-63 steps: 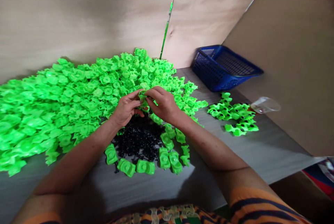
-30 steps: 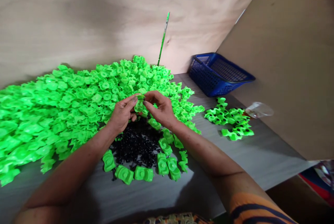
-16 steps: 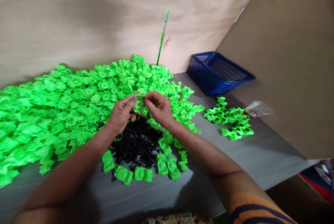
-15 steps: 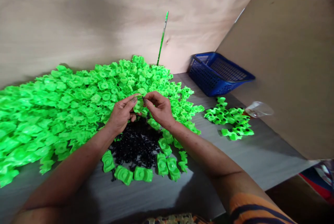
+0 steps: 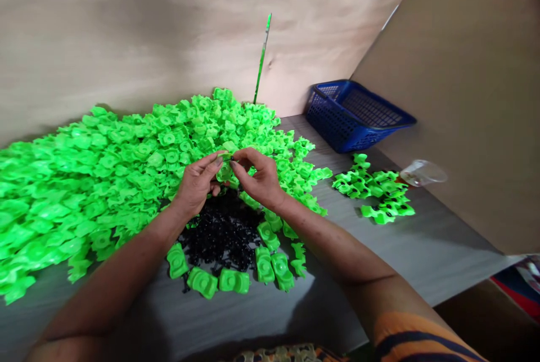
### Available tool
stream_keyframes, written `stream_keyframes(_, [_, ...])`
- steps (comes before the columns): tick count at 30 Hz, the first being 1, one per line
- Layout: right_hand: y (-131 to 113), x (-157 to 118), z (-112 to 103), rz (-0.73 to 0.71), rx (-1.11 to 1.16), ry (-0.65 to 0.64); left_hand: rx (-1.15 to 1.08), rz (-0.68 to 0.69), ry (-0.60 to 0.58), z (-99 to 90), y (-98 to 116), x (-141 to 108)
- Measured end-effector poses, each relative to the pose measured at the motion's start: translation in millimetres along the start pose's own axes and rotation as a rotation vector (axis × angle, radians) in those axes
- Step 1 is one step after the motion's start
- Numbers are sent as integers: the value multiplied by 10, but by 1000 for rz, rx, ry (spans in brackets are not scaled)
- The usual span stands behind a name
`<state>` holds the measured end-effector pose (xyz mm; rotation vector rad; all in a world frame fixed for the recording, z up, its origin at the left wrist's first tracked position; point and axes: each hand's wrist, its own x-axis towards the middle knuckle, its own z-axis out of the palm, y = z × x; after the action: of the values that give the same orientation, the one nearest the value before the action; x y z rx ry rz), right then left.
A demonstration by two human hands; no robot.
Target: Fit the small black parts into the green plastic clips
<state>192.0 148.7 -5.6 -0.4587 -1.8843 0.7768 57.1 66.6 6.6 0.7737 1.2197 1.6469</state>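
My left hand point(image 5: 199, 179) is closed on a small bright green plastic car-shaped piece point(image 5: 224, 171), holding it above the table. Thumb and forefinger of my right hand point(image 5: 258, 176) pinch a small black part point(image 5: 232, 158) against the upper edge of that piece. Exactly how the black part sits in the green one is too small to make out. Below both hands lies a heap of small black parts point(image 5: 221, 232). Several loose green pieces point(image 5: 234, 281) ring its near and right sides.
A large heap of green pieces point(image 5: 105, 165) covers the left and back. A green-smeared stick point(image 5: 262, 61) rises behind it. On the right are a blue basket point(image 5: 337, 131), green pieces with black parts point(image 5: 375, 184) and a clear plastic cup point(image 5: 422, 173). Wooden panels point(image 5: 472, 97) wall the table.
Both hands stay almost in place, still working at the green piece and black part. The whole view has shifted slightly; nothing has visibly been let go.
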Motion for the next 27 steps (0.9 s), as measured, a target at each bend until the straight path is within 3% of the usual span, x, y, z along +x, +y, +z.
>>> stream_keyframes(27, [95, -46, 122, -22, 37, 29, 77, 68, 100, 33, -8, -2])
